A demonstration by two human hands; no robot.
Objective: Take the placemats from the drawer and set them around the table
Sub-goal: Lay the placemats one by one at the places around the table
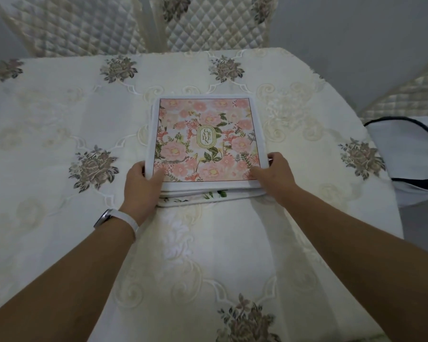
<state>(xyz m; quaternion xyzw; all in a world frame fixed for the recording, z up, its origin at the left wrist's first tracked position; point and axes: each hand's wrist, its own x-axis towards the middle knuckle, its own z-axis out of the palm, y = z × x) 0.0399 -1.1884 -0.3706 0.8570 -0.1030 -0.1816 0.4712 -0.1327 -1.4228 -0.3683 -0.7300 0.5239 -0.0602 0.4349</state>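
Observation:
A stack of square placemats lies on the table, which is covered by a cream embroidered cloth. The top mat has a white border and a pink floral print with an oval "GARDEN" label in its middle. Edges of other mats show under its near side. My left hand grips the stack's near left corner, thumb on top. My right hand grips the near right corner, thumb on top and fingers underneath. A watch with a white strap is on my left wrist.
Two quilted cream chairs stand against the table's far edge. Another quilted chair back shows at the right. A white bag with dark trim sits beyond the table's right edge.

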